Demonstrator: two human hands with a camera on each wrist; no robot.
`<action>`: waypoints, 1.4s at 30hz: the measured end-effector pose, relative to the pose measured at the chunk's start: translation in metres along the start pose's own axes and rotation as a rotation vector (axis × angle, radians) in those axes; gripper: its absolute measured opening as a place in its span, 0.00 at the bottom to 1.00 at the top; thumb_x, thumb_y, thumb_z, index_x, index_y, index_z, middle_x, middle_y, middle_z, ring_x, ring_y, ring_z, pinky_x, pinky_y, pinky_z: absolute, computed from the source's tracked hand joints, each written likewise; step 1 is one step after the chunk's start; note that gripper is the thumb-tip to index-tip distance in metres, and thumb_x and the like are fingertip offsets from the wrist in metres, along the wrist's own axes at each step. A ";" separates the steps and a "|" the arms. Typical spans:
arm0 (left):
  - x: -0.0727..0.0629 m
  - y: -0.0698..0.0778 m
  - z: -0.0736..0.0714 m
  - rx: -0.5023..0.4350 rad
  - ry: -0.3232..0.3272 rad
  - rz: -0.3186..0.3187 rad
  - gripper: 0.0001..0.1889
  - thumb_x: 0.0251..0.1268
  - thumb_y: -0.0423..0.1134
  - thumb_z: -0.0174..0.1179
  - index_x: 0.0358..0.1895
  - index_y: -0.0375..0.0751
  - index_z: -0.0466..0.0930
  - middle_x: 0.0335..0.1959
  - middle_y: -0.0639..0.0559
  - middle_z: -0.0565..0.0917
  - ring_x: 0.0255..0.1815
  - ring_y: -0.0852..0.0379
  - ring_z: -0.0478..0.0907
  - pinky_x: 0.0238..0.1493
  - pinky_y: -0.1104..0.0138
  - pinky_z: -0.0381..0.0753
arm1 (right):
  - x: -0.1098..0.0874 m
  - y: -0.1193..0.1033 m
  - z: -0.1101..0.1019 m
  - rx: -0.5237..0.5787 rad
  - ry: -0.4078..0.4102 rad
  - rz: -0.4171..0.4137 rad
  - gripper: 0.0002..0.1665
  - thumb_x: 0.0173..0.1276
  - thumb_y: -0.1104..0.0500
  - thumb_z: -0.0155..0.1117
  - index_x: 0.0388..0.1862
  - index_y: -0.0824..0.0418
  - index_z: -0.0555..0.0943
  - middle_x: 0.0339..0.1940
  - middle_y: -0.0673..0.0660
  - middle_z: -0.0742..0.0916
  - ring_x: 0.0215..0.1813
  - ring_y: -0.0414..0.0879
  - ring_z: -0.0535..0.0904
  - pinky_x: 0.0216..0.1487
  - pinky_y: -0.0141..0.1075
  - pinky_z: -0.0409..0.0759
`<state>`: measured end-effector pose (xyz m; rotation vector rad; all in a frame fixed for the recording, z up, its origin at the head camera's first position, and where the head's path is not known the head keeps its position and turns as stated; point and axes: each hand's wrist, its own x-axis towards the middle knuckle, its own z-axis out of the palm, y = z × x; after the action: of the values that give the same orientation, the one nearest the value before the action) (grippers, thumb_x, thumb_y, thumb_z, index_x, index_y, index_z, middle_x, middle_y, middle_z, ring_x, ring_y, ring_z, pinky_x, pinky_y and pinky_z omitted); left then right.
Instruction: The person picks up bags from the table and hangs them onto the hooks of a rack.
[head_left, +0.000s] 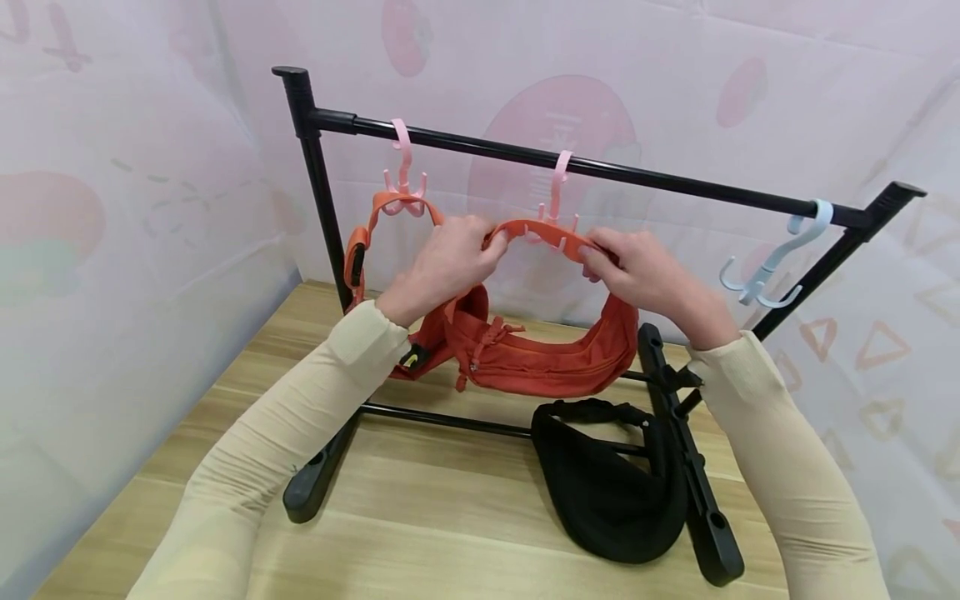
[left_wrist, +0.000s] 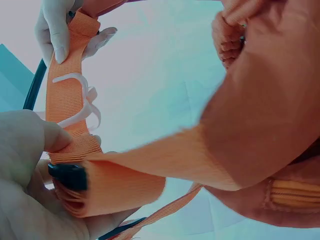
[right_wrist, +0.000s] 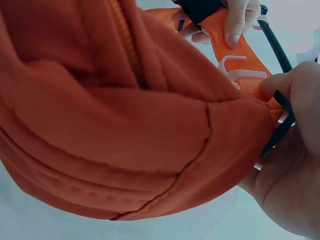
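- Pale sleeves (head_left: 300,433) are crossing the head view's foreground; the left hand (head_left: 450,254) and right hand (head_left: 641,267) are pinching an orange strap (head_left: 521,227), both grips closed; the red bag (head_left: 551,362) is hanging below the middle hook (head_left: 557,185);
- Left wrist: the left grip is curling round folded strap;
- Right wrist: the bag is looming nearest; the right grip is holding strap beside the hook.

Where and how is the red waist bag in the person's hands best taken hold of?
Probably by the strap of the red waist bag, one hand coming in from each side of the pink multi-prong hook. The strap arches up while the bag hangs below it, and the hook takes up the middle of the span. The left hand and right hand grip it there.
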<state>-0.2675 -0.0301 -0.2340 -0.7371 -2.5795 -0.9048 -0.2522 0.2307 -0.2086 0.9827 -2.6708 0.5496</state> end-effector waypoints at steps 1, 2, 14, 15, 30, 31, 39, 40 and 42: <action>0.000 -0.001 0.001 -0.003 -0.006 0.004 0.19 0.75 0.42 0.46 0.21 0.43 0.70 0.16 0.51 0.66 0.15 0.56 0.62 0.19 0.69 0.61 | -0.001 0.000 0.001 0.003 0.001 -0.003 0.09 0.76 0.57 0.53 0.39 0.59 0.78 0.28 0.54 0.85 0.24 0.43 0.74 0.26 0.33 0.73; -0.001 -0.001 0.002 -0.012 -0.016 0.004 0.18 0.75 0.42 0.46 0.22 0.43 0.71 0.17 0.50 0.66 0.15 0.56 0.62 0.19 0.69 0.61 | -0.001 0.001 0.001 0.005 0.005 -0.008 0.08 0.76 0.57 0.53 0.39 0.60 0.78 0.28 0.54 0.86 0.25 0.43 0.74 0.26 0.33 0.73; -0.007 0.000 0.009 0.038 -0.053 -0.012 0.09 0.73 0.43 0.50 0.39 0.43 0.76 0.32 0.50 0.76 0.30 0.54 0.73 0.29 0.65 0.73 | -0.006 0.005 0.009 0.026 0.000 0.004 0.08 0.74 0.54 0.57 0.44 0.57 0.78 0.26 0.52 0.81 0.26 0.43 0.74 0.28 0.33 0.74; -0.008 0.000 0.009 0.035 -0.053 -0.009 0.09 0.73 0.44 0.50 0.41 0.43 0.76 0.34 0.50 0.76 0.32 0.54 0.73 0.31 0.65 0.74 | -0.007 0.006 0.009 0.036 -0.002 0.008 0.09 0.75 0.54 0.57 0.45 0.57 0.78 0.27 0.52 0.81 0.26 0.43 0.75 0.29 0.32 0.75; -0.018 -0.003 0.011 -0.045 0.038 0.040 0.16 0.72 0.46 0.54 0.55 0.41 0.73 0.51 0.46 0.78 0.47 0.52 0.71 0.47 0.58 0.77 | -0.023 0.012 0.008 0.140 -0.001 0.096 0.18 0.77 0.48 0.52 0.57 0.54 0.78 0.39 0.49 0.88 0.42 0.40 0.83 0.47 0.31 0.80; -0.019 -0.003 0.011 -0.043 0.046 0.039 0.17 0.72 0.46 0.54 0.56 0.40 0.72 0.53 0.45 0.78 0.48 0.51 0.72 0.49 0.58 0.77 | -0.024 0.013 0.008 0.140 0.000 0.097 0.18 0.77 0.48 0.52 0.57 0.54 0.78 0.39 0.48 0.88 0.43 0.40 0.83 0.47 0.31 0.80; -0.027 -0.002 0.013 -0.024 0.136 0.042 0.19 0.71 0.43 0.56 0.60 0.38 0.71 0.57 0.43 0.77 0.51 0.49 0.72 0.54 0.56 0.77 | -0.031 0.016 0.009 0.144 0.015 0.187 0.22 0.77 0.46 0.51 0.61 0.56 0.76 0.53 0.56 0.86 0.52 0.50 0.80 0.56 0.49 0.78; -0.028 -0.001 0.014 -0.023 0.147 0.044 0.19 0.71 0.43 0.56 0.60 0.37 0.71 0.57 0.43 0.77 0.52 0.49 0.72 0.54 0.56 0.76 | -0.032 0.017 0.009 0.143 0.021 0.197 0.22 0.77 0.46 0.51 0.62 0.56 0.76 0.54 0.56 0.85 0.53 0.50 0.80 0.57 0.50 0.78; -0.030 0.000 0.015 -0.018 0.175 0.052 0.19 0.71 0.41 0.56 0.60 0.37 0.71 0.57 0.42 0.76 0.53 0.48 0.73 0.56 0.56 0.76 | -0.034 0.018 0.009 0.147 0.034 0.194 0.22 0.77 0.48 0.51 0.61 0.57 0.77 0.55 0.58 0.85 0.53 0.52 0.80 0.57 0.52 0.78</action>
<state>-0.2441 -0.0309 -0.2589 -0.6943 -2.3918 -0.9341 -0.2398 0.2590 -0.2333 0.7455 -2.7444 0.8047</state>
